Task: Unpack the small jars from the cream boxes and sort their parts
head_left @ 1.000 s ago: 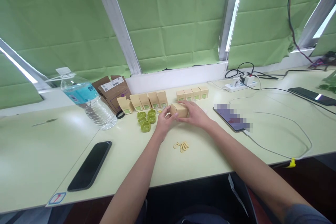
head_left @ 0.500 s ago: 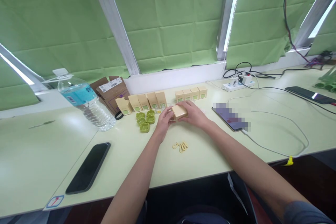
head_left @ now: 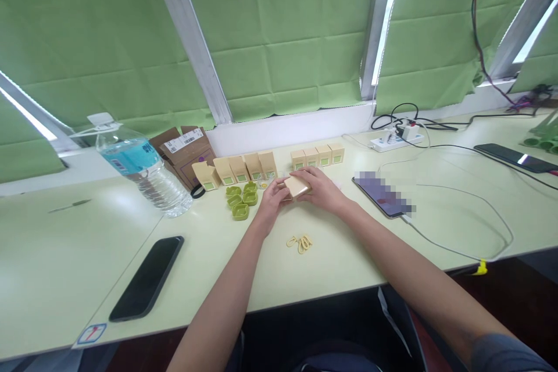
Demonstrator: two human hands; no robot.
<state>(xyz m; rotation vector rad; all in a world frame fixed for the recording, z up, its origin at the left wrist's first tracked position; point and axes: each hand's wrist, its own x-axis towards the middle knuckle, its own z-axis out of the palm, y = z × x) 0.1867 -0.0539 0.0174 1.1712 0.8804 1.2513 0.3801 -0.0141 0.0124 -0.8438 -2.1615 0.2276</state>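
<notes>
Two hands (head_left: pixel 323 190) around box (head_left: pixel 297 186), green labels (head_left: pixel 337 159) behind

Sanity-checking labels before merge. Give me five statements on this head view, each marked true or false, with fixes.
1. The left hand and right hand both hold a small beige cardboard box. True.
2. The clear plastic bottle with a blue label is right of the hands. False: the bottle is left of them.
3. The pale yellow looped pieces lie nearer the person than the held box. True.
4. The green open-topped cups sit on the power strip. False: the cups sit on the pale table, left of the hands.
5. A white cable is plugged into the slim phone with a pixelated screen. True.
</notes>
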